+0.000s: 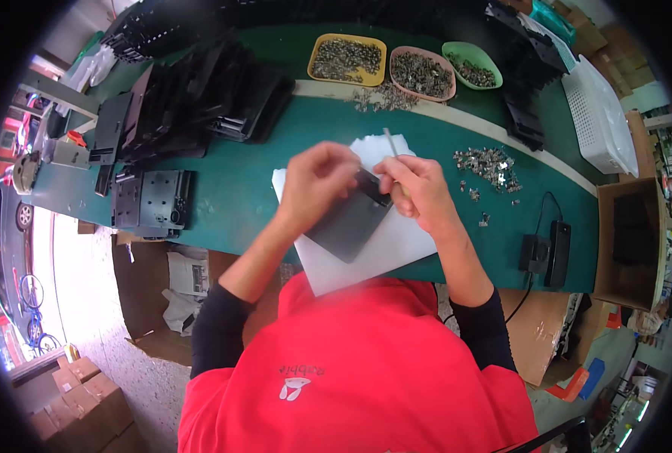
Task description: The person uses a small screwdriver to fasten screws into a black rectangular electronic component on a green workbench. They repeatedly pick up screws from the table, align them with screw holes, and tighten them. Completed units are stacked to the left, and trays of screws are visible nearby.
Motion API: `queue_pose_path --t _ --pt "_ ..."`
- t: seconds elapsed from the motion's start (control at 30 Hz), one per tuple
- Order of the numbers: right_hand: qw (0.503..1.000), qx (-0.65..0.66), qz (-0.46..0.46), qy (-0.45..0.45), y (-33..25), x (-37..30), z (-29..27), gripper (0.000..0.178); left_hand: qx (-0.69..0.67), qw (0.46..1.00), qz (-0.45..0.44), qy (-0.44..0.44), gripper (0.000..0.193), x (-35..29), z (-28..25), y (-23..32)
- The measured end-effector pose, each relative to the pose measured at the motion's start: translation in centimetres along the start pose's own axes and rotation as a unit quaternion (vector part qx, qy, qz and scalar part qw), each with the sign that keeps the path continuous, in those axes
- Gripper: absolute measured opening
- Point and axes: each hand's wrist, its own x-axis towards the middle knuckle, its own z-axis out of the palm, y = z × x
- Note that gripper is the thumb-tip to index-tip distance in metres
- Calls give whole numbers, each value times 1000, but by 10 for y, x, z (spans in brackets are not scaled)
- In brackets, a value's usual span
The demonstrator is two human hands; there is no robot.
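My right hand [419, 189] is closed around a slim screwdriver-like tool [389, 139], its metal shaft pointing away from me and part of it hidden in the fist. A dark grey flat panel [347, 235] with a black part [373, 189] at its far side lies on a white foam sheet [327, 275] before me. Over the panel's far left side, my left hand [315, 185] has its thumb and fingertips brought together. Whatever sits between those fingertips is too small or hidden to make out.
Small metal parts [489, 167] lie loose at right. More fill yellow [311, 72], pink [452, 89] and green [494, 60] trays at the back. Black panels [215, 94] are stacked at left, black plates [153, 199] nearer. A black adapter [557, 253] sits at right.
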Motion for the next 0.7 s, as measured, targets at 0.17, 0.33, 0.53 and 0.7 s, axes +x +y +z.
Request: queue_pose_path --t 0.17,0.33,0.53,0.7 --pt "982 138 100 -85 14 -7 16 15 166 959 228 34 16 -33 11 -26" --pt "965 170 149 -134 29 -19 16 11 224 948 226 27 20 -55 8 -25" --pt "994 -7 7 -105 26 -25 30 10 49 992 103 50 16 -71 15 -12" --pt "976 -193 -95 -42 26 -27 36 11 -67 991 -108 45 9 -67 8 -3"
